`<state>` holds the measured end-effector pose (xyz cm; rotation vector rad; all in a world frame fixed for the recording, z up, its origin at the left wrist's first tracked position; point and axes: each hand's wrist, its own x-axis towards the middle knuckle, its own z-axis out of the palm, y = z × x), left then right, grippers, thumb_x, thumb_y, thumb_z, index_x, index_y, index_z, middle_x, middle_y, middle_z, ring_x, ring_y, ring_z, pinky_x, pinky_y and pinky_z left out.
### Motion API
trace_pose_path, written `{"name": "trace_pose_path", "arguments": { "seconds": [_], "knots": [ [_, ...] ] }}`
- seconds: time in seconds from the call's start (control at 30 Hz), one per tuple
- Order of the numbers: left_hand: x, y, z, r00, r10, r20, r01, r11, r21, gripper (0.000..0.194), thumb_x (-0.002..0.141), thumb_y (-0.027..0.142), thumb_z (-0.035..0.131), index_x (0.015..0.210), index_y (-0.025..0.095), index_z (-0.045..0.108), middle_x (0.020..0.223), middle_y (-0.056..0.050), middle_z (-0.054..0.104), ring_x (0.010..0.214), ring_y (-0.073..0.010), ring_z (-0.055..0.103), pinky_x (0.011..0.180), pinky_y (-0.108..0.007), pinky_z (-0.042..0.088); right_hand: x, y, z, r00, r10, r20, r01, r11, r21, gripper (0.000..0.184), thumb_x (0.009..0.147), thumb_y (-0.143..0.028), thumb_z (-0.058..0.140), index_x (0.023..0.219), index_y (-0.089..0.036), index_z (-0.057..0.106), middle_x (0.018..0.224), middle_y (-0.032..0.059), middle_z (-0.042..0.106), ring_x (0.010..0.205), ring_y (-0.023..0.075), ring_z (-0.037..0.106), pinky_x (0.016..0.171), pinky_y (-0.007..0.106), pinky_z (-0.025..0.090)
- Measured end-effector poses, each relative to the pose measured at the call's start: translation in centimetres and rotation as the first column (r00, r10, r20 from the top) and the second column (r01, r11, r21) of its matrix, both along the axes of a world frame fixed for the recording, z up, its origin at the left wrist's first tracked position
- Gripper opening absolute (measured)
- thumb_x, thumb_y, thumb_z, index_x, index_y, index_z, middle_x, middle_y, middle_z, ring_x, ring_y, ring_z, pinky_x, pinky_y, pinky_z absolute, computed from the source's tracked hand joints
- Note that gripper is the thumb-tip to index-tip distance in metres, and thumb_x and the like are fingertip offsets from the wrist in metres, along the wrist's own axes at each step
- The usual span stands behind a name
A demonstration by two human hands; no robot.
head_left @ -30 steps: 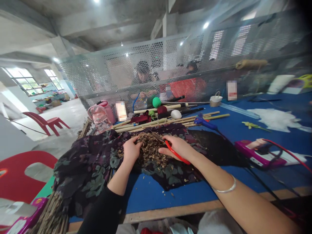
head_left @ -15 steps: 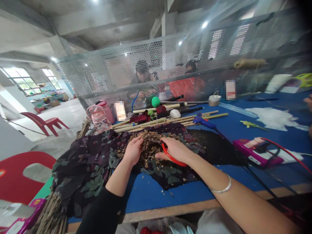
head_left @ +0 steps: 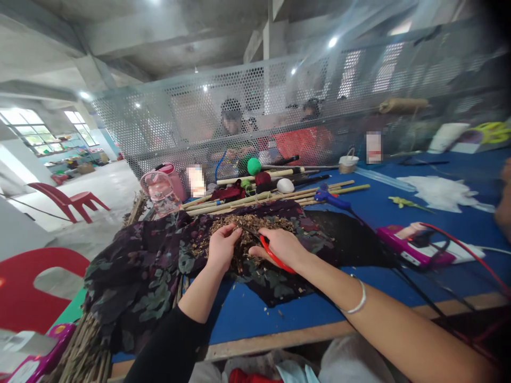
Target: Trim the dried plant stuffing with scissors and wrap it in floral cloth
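Gripping red-handled scissors (head_left: 279, 260) in the right hand (head_left: 281, 246): fingers wrapped around the handles, thumb side toward the left hand (head_left: 222, 247). Blades point left, over a pile of dry brown plant bits (head_left: 244, 249). Can't tell how far apart the blades are.

Left hand is at the near-left side of the pile, just beside the blade tips. Thumb and fingertips are drawn close together; can't tell if they meet or pinch a bit, too small to see.

Pile sits on a dark floral cloth (head_left: 147, 282), spread over a blue table (head_left: 247, 324). A few crumbs lie on the table at the near edge of the cloth. Black cloth (head_left: 351, 239) is right of the pile.

Beyond the pile: long sticks (head_left: 227, 206), green ball (head_left: 254, 166), dark red ball (head_left: 263, 178), white ball (head_left: 285, 185). Blue glue gun (head_left: 333, 199) lies near the right ends of the sticks. Pink bag (head_left: 162, 194) stands at their left end.

Right side: purple and white power strip (head_left: 419, 252), white scraps (head_left: 439, 192), small white bucket (head_left: 348, 163). Bundle of dry stalks (head_left: 82, 346) at lower left, red chair (head_left: 51, 260) past it. Mesh screen (head_left: 155, 125) runs behind the table, a person (head_left: 231, 125) seen through it. Silver bracelet (head_left: 359, 298) on the right forearm.
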<state>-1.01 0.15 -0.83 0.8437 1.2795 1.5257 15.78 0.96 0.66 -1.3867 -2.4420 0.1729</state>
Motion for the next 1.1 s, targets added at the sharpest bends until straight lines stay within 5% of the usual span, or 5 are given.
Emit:
{"name": "trace_pose_path", "arguments": {
  "seconds": [0.33, 0.5, 0.73, 0.87, 1.1],
  "knots": [
    [-1.0, 0.9, -1.9, 0.998, 0.009, -0.058, -0.012, 0.998, -0.057, 0.042, 0.052, 0.028, 0.079, 0.088, 0.011, 0.066, 0.075, -0.006, 0.068, 0.062, -0.0115, 0.058, 0.063, -0.024, 0.044, -0.7, -0.1, -1.0, 0.996, -0.041, 0.077, 0.041, 0.999, -0.002, 0.061, 0.08, -0.072, 0.026, 0.077, -0.02, 0.059, 0.069, 0.0096, 0.067, 0.069, 0.0232, 0.065, 0.058, 0.027, 0.039],
    [-0.9, 1.0, -1.4, 0.997, 0.018, -0.069, -0.022, 0.998, -0.06, 0.045, 0.053, 0.03, 0.078, 0.092, 0.012, 0.066, 0.076, -0.006, 0.068, 0.058, -0.0104, 0.055, 0.056, -0.022, 0.04, -0.1, 0.4, -0.5, 0.999, 0.04, -0.011, -0.041, 0.997, -0.066, 0.058, 0.082, -0.069, 0.028, 0.068, -0.02, 0.056, 0.063, 0.0055, 0.064, 0.06, 0.0175, 0.061, 0.055, 0.024, 0.037],
    [-0.7, 0.5, -0.2, 0.997, 0.027, 0.075, -0.023, 0.998, -0.052, 0.036, 0.061, 0.022, 0.067, 0.096, 0.012, 0.064, 0.067, -0.001, 0.063, 0.047, -0.0055, 0.046, 0.043, -0.018, 0.028, 1.0, 0.6, 0.1, 0.999, 0.033, 0.004, -0.033, 0.999, -0.009, 0.057, 0.074, -0.068, 0.047, 0.101, -0.019, 0.053, 0.087, 0.0098, 0.065, 0.081, 0.0233, 0.062, 0.066, 0.027, 0.041],
    [-0.4, 0.6, -0.7, 0.998, -0.045, 0.042, 0.045, 0.999, 0.005, 0.035, 0.062, 0.018, 0.065, 0.096, 0.014, 0.063, 0.071, 0.0, 0.062, 0.045, -0.0028, 0.041, 0.041, -0.017, 0.023, 0.9, 0.7, -0.2, 0.998, 0.062, 0.005, -0.062, 0.998, -0.006, 0.059, 0.073, -0.067, 0.05, 0.106, -0.017, 0.052, 0.097, 0.0128, 0.063, 0.09, 0.0254, 0.06, 0.076, 0.031, 0.043],
    [0.1, 0.4, -0.6, 0.971, -0.027, 0.238, 0.02, 0.999, 0.032, 0.049, 0.058, 0.01, 0.069, 0.102, 0.015, 0.047, 0.065, 0.005, 0.056, 0.044, -0.0041, 0.048, 0.041, -0.017, 0.025, 0.2, 0.4, -0.5, 0.997, 0.076, -0.017, -0.075, 0.996, 0.049, 0.064, 0.07, -0.068, 0.052, 0.106, -0.016, 0.054, 0.094, 0.0122, 0.062, 0.089, 0.0248, 0.06, 0.078, 0.031, 0.044]
  ]
}}
